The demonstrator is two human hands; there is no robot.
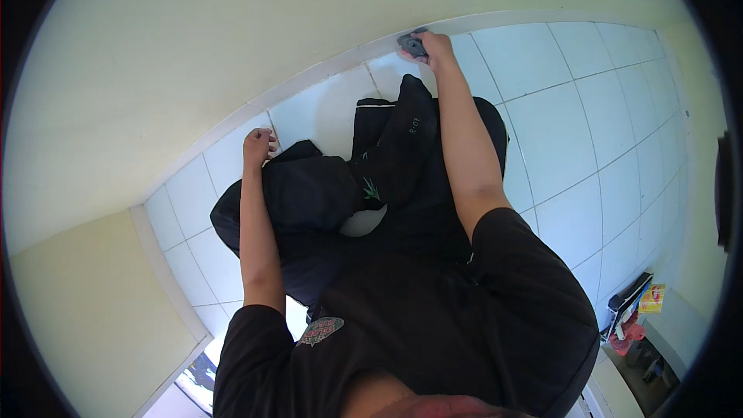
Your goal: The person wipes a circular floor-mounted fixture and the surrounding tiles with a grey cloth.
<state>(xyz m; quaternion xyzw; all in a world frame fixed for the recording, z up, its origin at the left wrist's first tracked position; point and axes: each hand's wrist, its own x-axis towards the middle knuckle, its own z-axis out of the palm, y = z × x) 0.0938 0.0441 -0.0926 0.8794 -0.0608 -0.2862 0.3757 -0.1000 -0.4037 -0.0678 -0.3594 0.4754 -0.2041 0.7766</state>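
Up at the foot of the wall, my right hand (435, 49) grips a bunched grey cloth (413, 45). The cloth is against the pale skirting board (325, 72), just above the white floor tiles (540, 61). My right arm reaches out past a foot in a black sock (412, 122). My left hand (259, 145) hangs beyond my bent left knee, over the tiles near the wall. Its fingers are loosely curled and slightly apart, with nothing visible in them. Both legs, in black trousers (313, 191), are folded on the floor.
A pale yellow wall (232, 29) rises right in front, meeting another wall (98, 278) at the left corner. At the lower right lie a yellow packet (652, 298), a red plastic bag (627, 335) and a dark flat object (631, 291). A dark object (724, 191) stands at the right edge.
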